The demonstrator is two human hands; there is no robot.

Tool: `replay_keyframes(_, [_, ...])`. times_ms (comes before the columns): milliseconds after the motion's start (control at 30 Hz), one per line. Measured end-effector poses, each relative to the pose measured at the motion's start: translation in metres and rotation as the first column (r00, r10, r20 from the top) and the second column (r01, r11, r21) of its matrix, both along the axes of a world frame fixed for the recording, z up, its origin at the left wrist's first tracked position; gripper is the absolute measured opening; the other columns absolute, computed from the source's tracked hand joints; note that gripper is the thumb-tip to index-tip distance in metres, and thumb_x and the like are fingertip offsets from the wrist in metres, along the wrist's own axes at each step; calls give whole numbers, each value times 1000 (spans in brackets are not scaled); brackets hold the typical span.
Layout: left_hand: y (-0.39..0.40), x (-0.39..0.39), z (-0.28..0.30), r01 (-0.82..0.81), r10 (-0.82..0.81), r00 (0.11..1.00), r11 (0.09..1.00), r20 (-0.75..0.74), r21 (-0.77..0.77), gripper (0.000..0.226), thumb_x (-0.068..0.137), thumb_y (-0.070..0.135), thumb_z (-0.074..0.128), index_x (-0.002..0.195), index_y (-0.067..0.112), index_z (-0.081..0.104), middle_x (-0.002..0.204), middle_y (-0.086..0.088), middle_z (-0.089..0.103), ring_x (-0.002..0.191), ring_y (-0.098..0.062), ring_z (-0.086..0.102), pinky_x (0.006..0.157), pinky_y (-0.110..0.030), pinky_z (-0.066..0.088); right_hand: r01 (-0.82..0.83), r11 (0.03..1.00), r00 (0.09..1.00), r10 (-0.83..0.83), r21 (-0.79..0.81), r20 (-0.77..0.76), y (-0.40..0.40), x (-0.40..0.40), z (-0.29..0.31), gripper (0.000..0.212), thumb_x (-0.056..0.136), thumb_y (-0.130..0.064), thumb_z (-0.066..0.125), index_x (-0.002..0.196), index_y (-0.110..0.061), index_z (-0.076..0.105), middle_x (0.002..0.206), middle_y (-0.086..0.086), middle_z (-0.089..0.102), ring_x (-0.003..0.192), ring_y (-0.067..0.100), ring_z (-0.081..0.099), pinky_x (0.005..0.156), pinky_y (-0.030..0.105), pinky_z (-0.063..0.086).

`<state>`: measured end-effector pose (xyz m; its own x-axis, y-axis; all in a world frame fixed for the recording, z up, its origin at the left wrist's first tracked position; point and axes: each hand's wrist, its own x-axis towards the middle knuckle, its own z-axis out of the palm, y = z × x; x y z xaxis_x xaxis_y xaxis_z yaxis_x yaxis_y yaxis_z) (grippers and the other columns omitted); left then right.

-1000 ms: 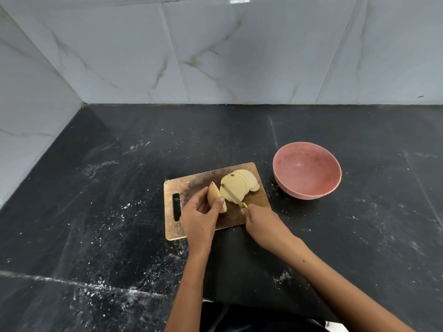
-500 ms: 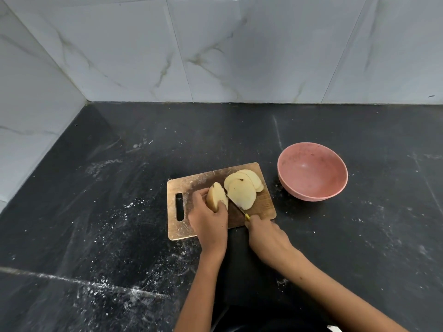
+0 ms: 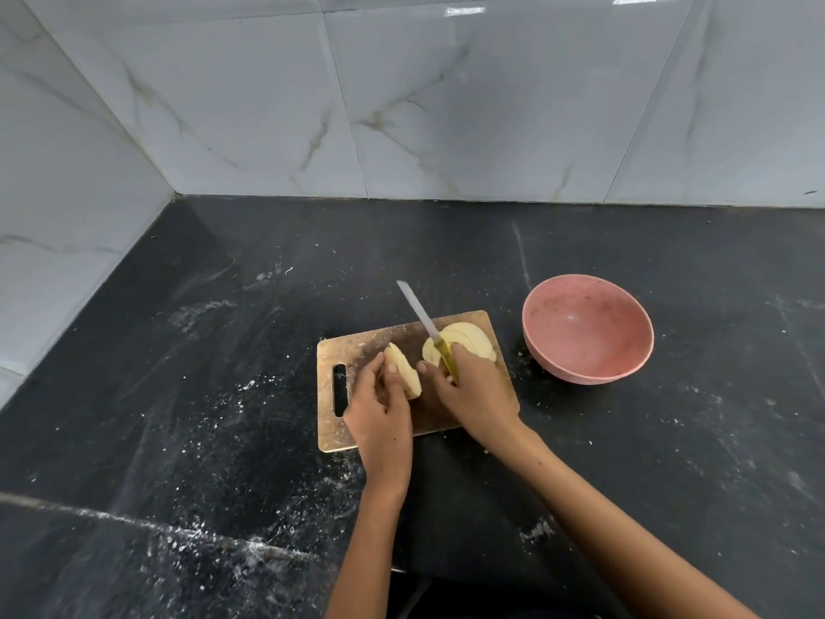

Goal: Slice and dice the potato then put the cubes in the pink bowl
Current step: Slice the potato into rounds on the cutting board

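Potato remainder (image 3: 404, 370), a cut chunk, stands on edge on the wooden cutting board (image 3: 357, 350), near the board's middle, cut face toward the right. Left hand (image 3: 379, 415) grips it, fingers curled around the left side, thumb on the front. Potato slices (image 3: 468, 338) lie fanned and overlapping at the board's far right corner, partly behind the right hand (image 3: 473, 395). Right hand grasps the yellow handle of a knife (image 3: 422, 314); the pale blade angles up and away to the left, raised over the board's far edge, tip above the surface. Gap between chunk and slices is narrow; right index finger reaches into it. No cubes visible. Pink bowl (image 3: 589, 328) sits upright just right of the board, apart from it, nothing inside but faint smudges. Board has a slot handle at its left end and lies on the black stone surface (image 3: 223, 395), which is dusted with white specks. White marble-look tiled wall (image 3: 402, 105) behind and at left.
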<state>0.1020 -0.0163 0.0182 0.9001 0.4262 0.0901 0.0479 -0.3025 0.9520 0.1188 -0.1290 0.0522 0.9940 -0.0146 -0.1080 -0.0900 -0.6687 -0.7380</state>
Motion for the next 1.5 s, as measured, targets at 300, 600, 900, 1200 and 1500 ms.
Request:
replay_keyframes(300, [19, 8, -1, 169, -181, 980, 976, -83, -134, 35, 90, 13, 65, 123, 23, 63, 112, 9, 68, 102, -6, 66, 87, -39, 56, 15, 995, 992, -27, 100, 126, 13, 29, -8, 24, 81, -28, 75, 78, -16, 55, 75, -9, 64, 73, 4, 61, 67, 25, 52])
replay_keyframes(600, [31, 27, -6, 291, -312, 949, 926, -53, -241, 55, 69, 14, 84, 119, 22, 63, 119, 0, 66, 110, -11, 63, 86, -27, 55, -7, 983, 998, -4, 186, 60, 2, 39, -8, 25, 79, -20, 78, 82, -10, 56, 78, -6, 69, 73, 7, 67, 66, 39, 58])
replay_keyframes(900, [29, 30, -10, 240, -262, 964, 931, -47, -274, 57, 63, 32, 81, 115, 22, 61, 123, 6, 61, 114, -10, 60, 89, -25, 53, -115, 993, 989, 111, 34, 100, -12, 25, 8, 28, 101, -41, 34, 83, -27, 50, 69, -10, 56, 63, 6, 55, 59, 26, 42])
replay_keyframes(1200, [30, 30, -11, 195, -249, 966, 874, -66, -446, 64, 64, 21, 81, 123, 8, 59, 125, 4, 61, 115, -12, 61, 91, -27, 53, -289, 946, 955, 276, -146, -105, -7, 0, 10, 11, 104, -30, 28, 103, -25, 38, 79, -8, 56, 69, 10, 56, 60, 28, 46])
replay_keyframes(1500, [26, 32, -10, 156, -217, 975, 828, -51, -539, 62, 61, 17, 81, 119, 8, 62, 118, 3, 66, 111, -11, 64, 88, -27, 54, -303, 939, 951, 285, -161, -121, -4, 2, 12, 7, 104, -29, 31, 104, -25, 36, 78, -9, 54, 66, 8, 54, 55, 24, 41])
